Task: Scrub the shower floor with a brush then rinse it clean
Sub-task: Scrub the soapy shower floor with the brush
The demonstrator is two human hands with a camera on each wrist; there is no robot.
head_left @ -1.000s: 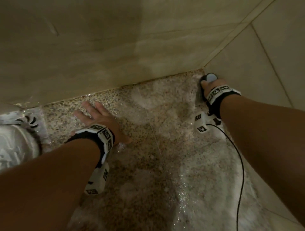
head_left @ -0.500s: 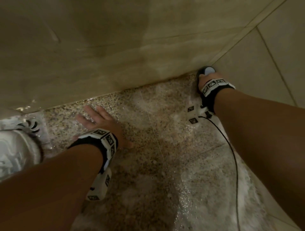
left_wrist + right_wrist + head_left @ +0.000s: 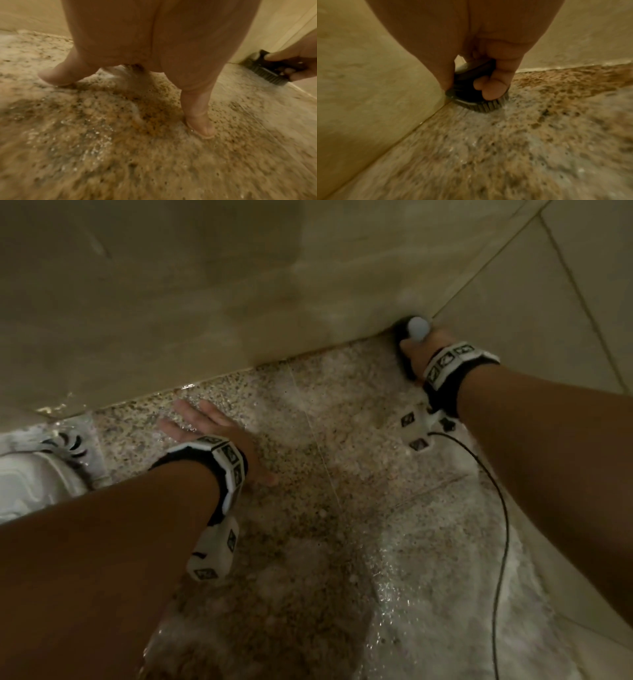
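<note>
Right wrist view: right hand [image 3: 488, 56] grips brush [image 3: 476, 100], bristles down in soapy floor [image 3: 505, 148] corner. Left hand [image 3: 205, 426] flat, fingers spread, bracing. Advice: short firm strokes along wall [image 3: 368, 81] seam.

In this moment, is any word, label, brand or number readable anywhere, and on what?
None can be read.
White wristband on the left wrist: square black-and-white marker patterns, no letters.
White wristband on the right wrist: the same patterns only.
Dark round scrub brush: no visible print.
</note>
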